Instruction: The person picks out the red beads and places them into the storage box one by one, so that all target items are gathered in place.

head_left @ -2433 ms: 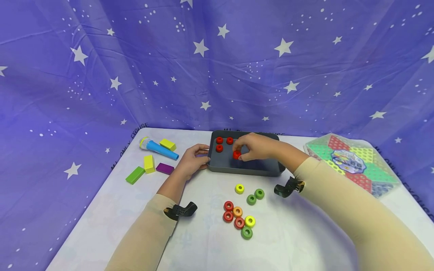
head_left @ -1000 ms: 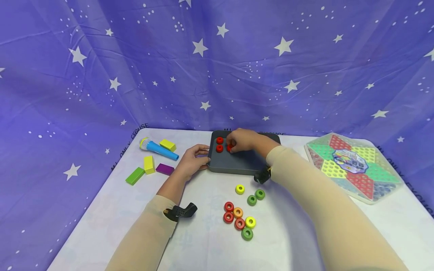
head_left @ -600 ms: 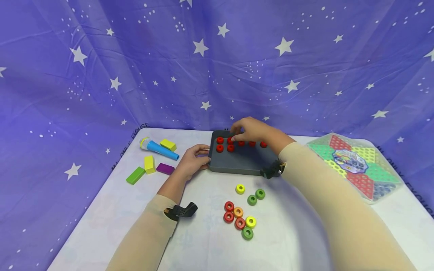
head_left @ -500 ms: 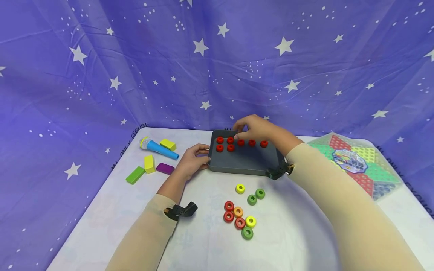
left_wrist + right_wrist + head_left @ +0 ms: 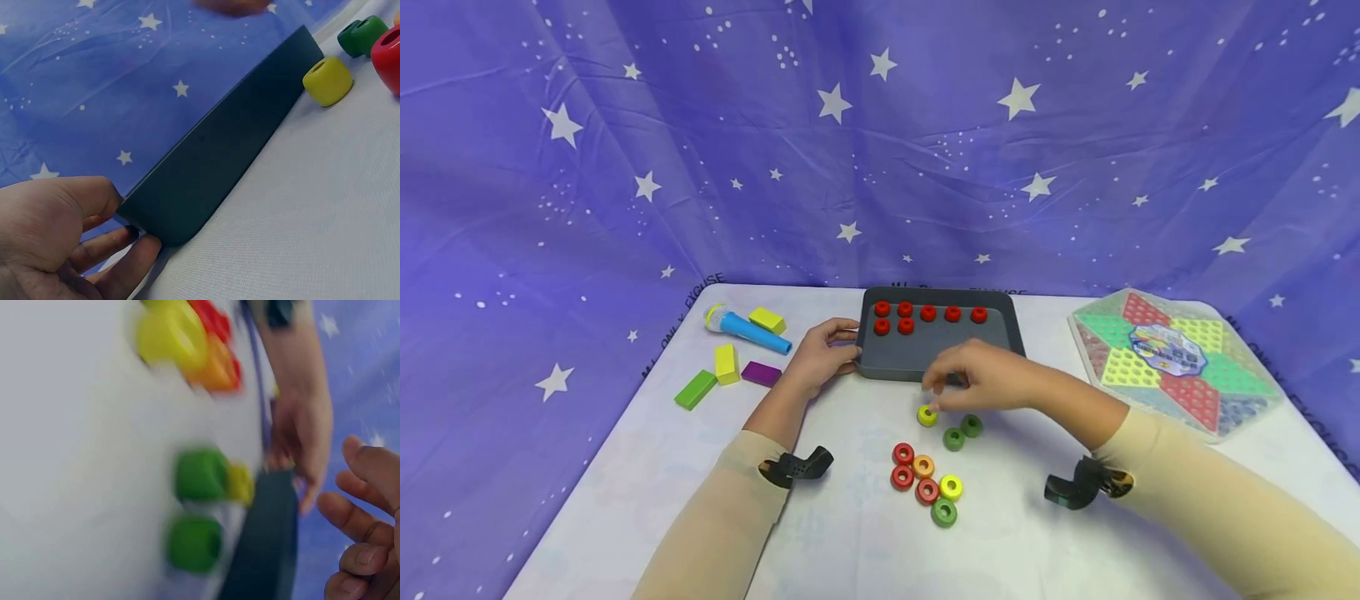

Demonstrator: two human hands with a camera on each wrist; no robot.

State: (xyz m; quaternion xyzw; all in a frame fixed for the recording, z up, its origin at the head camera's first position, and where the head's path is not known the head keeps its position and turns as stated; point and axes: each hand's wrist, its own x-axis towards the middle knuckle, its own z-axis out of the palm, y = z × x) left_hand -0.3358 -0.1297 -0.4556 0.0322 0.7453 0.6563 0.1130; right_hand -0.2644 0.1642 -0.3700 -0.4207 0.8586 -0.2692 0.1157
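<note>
My left hand holds the left end of the dark grey tray; in the left wrist view its thumb and fingers meet the tray corner. Two rows of red ring beads sit in the tray, several at the back and two in front of them. My right hand is over the tray's front edge with fingers bent and apart, its thumb tip overlapping a yellow bead on the cloth. The right wrist view shows nothing between its fingers. Two green beads lie close by.
Nearer me lies a cluster of red, orange, yellow and green beads. At left are a blue toy microphone and yellow, green and purple blocks. A hexagonal game board lies right. A purple star-printed curtain hangs behind.
My right hand set a red bead in the tray's second row, let go, lifted away, then came down toward the yellow bead in front. My left hand has stayed at the tray's left end.
</note>
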